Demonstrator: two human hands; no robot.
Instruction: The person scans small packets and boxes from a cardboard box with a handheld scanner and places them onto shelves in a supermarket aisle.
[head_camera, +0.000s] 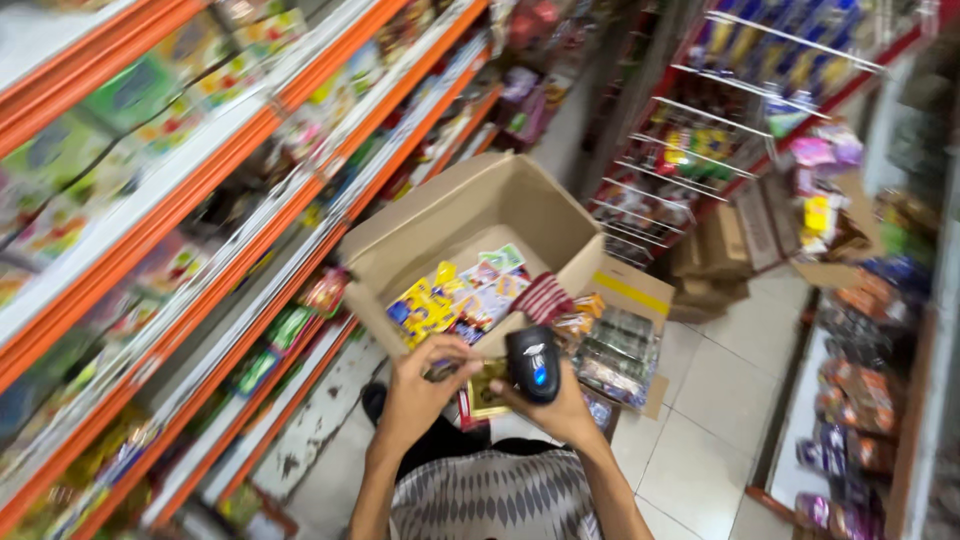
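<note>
Left hand (420, 385) closed on half-hidden packet (487, 388), right hand (555, 400) gripping black scanner (533, 363) over cardboard box (520, 210).

light: bright, even, overhead | shadows: soft | blur: heavy motion smear at edges

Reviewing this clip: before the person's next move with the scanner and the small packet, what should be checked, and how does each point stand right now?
1. Barcode scanner gripped in right hand: ok.
2. Small packet pinched by left hand: ok.
3. Scanner window facing the packet: cannot tell, motion blur.
4. Cardboard box open, with packets inside within reach: ok.
5. Tiled floor ahead free to step: not ok, more boxes stand there.
</note>
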